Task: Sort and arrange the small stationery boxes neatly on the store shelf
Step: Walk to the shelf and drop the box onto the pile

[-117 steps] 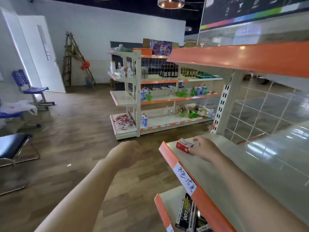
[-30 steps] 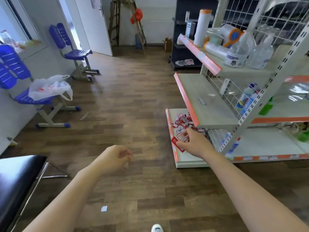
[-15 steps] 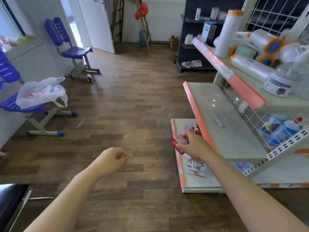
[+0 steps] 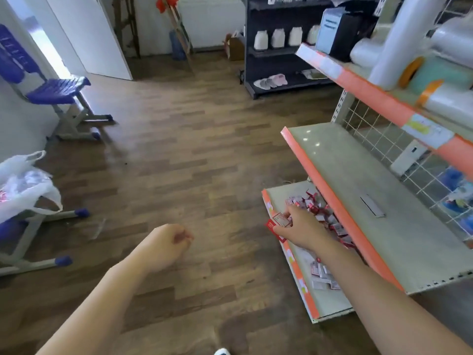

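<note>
One red box [image 4: 277, 224] in right hand [image 4: 302, 229]; left hand [image 4: 163, 245] empty.

Middle shelf [image 4: 399, 226] overhangs the bottom shelf [image 4: 330, 307]; scattered small boxes [image 4: 322, 213] crowd its back.
</note>
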`<action>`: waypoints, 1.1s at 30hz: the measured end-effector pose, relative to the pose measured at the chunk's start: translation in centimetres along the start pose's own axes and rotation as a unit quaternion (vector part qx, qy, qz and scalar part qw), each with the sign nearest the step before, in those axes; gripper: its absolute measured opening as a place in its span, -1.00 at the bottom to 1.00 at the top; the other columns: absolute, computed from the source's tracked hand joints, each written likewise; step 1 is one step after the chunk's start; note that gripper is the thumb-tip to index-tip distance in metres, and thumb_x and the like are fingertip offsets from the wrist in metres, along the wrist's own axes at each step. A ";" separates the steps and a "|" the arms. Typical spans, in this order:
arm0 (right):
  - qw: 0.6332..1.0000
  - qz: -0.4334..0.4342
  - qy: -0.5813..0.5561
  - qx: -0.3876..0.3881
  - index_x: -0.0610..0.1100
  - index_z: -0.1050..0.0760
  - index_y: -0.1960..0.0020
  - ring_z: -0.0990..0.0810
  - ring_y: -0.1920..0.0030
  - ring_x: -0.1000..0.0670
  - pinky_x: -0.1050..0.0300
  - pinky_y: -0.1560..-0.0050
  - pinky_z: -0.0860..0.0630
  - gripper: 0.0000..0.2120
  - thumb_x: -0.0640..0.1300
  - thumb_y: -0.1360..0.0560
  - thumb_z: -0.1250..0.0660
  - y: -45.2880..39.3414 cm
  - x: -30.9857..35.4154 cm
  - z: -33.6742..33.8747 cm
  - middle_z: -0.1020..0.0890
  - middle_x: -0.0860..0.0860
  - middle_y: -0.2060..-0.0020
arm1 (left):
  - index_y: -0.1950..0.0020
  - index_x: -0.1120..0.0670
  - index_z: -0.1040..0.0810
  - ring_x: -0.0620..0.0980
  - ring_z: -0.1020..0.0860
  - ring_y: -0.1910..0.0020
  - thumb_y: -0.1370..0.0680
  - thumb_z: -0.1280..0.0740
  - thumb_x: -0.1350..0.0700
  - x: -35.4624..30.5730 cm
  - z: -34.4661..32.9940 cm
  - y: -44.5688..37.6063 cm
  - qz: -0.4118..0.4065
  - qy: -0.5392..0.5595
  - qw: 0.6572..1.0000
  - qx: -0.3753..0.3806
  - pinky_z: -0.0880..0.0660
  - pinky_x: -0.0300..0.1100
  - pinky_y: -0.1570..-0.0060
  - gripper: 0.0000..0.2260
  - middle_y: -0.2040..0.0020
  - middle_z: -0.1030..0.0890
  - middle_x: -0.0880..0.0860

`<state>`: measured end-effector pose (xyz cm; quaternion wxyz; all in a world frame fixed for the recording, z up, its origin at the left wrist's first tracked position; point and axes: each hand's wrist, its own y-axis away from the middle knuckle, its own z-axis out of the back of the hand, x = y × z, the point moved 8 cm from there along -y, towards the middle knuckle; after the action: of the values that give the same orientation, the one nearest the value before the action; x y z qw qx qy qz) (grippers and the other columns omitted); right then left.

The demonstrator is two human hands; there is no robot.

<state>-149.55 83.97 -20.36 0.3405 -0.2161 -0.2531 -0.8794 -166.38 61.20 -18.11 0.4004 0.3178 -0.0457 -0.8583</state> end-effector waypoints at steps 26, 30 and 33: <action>0.951 -0.295 -0.091 -0.010 -0.10 -0.33 -0.19 -0.50 -0.11 -0.08 0.10 0.00 -0.40 -0.60 0.05 -0.46 -0.33 -20.9 -17.1 -1.5 -0.49 0.01 -0.03 | -0.04 0.17 -0.60 0.10 -0.54 -0.08 -0.55 -0.21 0.20 -10.3 -10.7 -38.7 -0.128 -0.140 0.962 0.197 -0.38 -0.22 0.00 -0.81 -0.04 -0.62 0.15; 0.943 -0.321 -0.091 -0.007 -0.11 -0.32 -0.27 -0.48 -0.18 -0.08 0.00 -0.13 -0.43 -0.53 0.09 -0.47 -0.31 -22.8 -19.4 -3.3 -0.49 0.01 -0.12 | -0.12 0.19 -0.56 0.11 -0.52 -0.11 -0.59 -0.16 0.15 -11.8 -13.7 -42.1 -0.169 -0.198 0.943 0.208 -0.36 -0.22 0.02 -0.76 -0.10 -0.60 0.15; 0.937 -0.336 -0.097 -0.019 -0.11 -0.33 -0.26 -0.48 -0.17 -0.07 -0.02 -0.15 -0.44 -0.55 0.09 -0.46 -0.30 -24.3 -21.6 -5.5 -0.50 0.00 -0.16 | -0.14 0.21 -0.54 0.09 -0.50 -0.14 -0.60 -0.12 0.15 -12.2 -17.0 -44.6 -0.190 -0.220 0.928 0.231 -0.37 -0.21 -0.06 -0.73 -0.14 -0.57 0.14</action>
<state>-153.36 106.83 -43.82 -0.0051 -0.2093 -0.3264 -0.9218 -179.99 103.02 -40.21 0.1249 0.2073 -0.2685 -0.9324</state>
